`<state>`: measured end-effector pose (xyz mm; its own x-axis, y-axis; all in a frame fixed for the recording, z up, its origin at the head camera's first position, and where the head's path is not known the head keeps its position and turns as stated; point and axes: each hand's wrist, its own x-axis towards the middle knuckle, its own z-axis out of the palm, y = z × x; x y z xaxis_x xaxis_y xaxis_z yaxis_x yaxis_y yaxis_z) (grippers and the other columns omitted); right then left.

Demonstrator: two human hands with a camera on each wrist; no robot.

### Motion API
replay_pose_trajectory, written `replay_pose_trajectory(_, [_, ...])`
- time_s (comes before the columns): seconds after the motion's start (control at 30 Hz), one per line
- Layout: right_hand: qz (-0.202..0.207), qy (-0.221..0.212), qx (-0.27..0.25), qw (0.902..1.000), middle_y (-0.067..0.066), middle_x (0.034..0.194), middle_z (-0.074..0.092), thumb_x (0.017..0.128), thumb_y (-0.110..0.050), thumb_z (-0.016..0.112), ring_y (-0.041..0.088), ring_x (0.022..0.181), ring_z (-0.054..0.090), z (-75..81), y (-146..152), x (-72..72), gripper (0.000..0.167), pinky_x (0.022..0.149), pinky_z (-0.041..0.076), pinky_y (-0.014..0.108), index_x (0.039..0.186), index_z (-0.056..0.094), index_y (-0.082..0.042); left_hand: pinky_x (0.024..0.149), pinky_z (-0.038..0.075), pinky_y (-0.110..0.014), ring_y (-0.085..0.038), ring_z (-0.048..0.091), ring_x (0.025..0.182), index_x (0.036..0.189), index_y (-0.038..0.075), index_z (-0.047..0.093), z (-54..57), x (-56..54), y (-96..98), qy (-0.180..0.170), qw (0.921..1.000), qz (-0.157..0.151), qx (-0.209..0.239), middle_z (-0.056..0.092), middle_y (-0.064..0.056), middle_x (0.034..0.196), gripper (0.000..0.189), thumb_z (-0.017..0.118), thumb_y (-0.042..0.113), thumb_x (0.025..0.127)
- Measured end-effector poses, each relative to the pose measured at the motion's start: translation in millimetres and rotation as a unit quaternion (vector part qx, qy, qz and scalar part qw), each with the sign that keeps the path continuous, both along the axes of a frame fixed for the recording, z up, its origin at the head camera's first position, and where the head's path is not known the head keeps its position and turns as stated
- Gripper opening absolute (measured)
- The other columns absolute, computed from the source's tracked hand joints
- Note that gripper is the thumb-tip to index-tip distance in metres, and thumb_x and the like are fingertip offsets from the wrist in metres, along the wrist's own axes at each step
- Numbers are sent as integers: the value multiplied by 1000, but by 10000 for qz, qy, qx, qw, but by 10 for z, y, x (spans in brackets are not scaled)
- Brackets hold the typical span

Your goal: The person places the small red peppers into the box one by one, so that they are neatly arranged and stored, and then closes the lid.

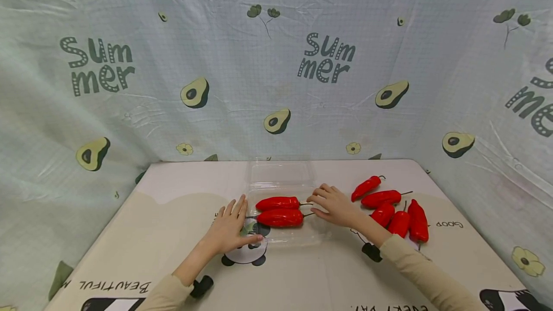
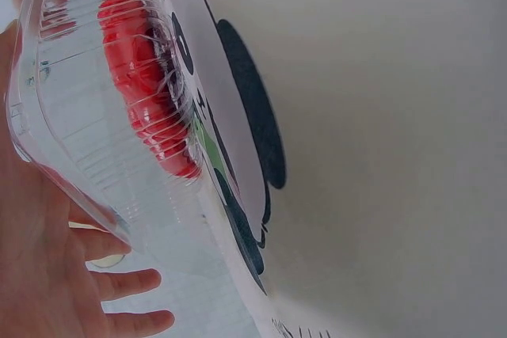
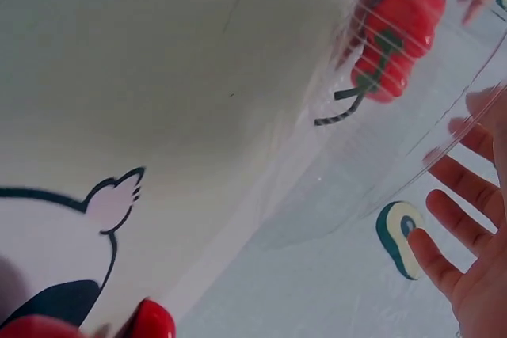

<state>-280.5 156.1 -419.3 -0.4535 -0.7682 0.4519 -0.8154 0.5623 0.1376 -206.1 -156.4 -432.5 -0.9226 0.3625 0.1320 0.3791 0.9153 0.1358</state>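
A clear plastic clamshell box (image 1: 298, 240) lies in the middle of the table, its lid (image 1: 282, 173) folded back toward the wall. Inside lie two red chili peppers, the farther pepper (image 1: 276, 203) and the nearer pepper (image 1: 281, 218), side by side with dark stems. My left hand (image 1: 228, 233) is at the box's left side with fingers straight and spread, thumb toward the near left corner. On the opposite side, my right hand (image 1: 334, 206) has its relaxed, slightly bent fingers right at the box's rim (image 3: 467, 136). Neither hand grips a pepper.
Several more red peppers (image 1: 418, 222) lie in a loose group on the right of the table (image 1: 181, 234), beside my right forearm. A pale printed cloth (image 1: 233, 61) hangs behind the table's far edge and along the sides.
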Motion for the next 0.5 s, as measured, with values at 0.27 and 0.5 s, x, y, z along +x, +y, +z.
replay_pose_trajectory(0.27, [-151, 58, -15, 9999, -4, 94, 59, 79, -26, 66, 13, 91, 47, -26, 171, -7, 23, 75, 45, 29, 101, 63, -18, 102, 23, -58, -40, 23, 132, 139, -3, 24, 4, 4, 5, -54, 10000, 16, 10, 19, -16, 148, 103, 46, 71, 72])
replay_pose_trajectory(0.5, [-317, -11, -6, 9995, -3, 95, 60, 80, -27, 64, 13, 91, 48, -27, 281, -15, 23, 75, 46, 29, 101, 64, -18, 102, 23, -58, -40, 23, 132, 139, -3, 23, 4, -3, 1, -67, 10000, -2, 23, 18, -16, 148, 103, 46, 71, 72])
